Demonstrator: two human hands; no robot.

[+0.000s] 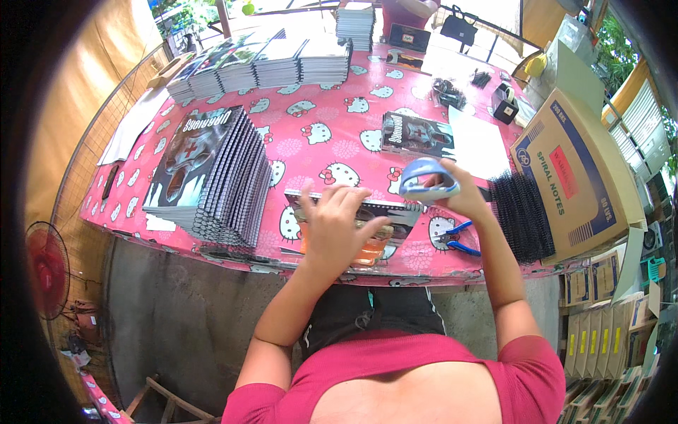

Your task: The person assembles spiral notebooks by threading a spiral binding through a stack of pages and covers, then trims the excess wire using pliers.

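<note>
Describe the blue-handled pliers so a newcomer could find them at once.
Start at the pink cartoon-cat tablecloth and go to its near edge, right of the person's right hand. The pliers lie there, left of the black spiral coils; only they have bright blue handles.

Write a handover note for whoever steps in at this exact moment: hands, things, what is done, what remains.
Left hand: pressed flat on the notebook at the table's near edge.
Right hand: gripping the blue handheld tool above the notebook's right end.
Done, by the look of it: tall bound stack at left.
Left: loose black spiral coils at right; blue-handled pliers lie beside the notebook.
</note>
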